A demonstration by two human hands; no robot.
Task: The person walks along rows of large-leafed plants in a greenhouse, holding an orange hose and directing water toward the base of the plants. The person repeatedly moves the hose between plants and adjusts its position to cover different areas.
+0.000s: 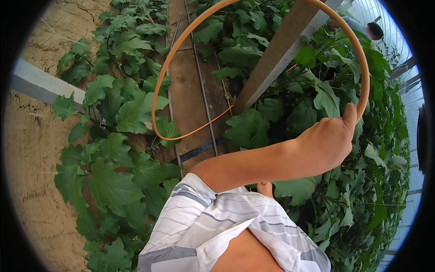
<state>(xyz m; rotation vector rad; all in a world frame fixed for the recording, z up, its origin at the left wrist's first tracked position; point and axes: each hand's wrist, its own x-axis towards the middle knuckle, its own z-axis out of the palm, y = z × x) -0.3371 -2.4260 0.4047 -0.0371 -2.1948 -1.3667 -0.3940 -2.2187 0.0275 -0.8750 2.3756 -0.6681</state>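
Observation:
My left hand (328,141) reaches across to the right, fist closed on an orange hose (363,64). From the fist the hose rises, loops over the upper part of the view, drops on the left and runs low toward the foot of a concrete post (277,54). Lobed green leaves, which look like eggplant (326,98), crowd around the fist. Only a small bit of skin, seemingly my right hand (265,188), shows below the left forearm at the shirt's edge. The rest of it is hidden, so what it holds cannot be seen.
Between leafy rows (114,187) runs a brown ground strip (185,78) with thin dark pipes (200,78). Another concrete beam (47,81) crosses cracked soil (40,163) at left. Another person (363,30) is among plants at upper right, near the translucent greenhouse wall (396,29).

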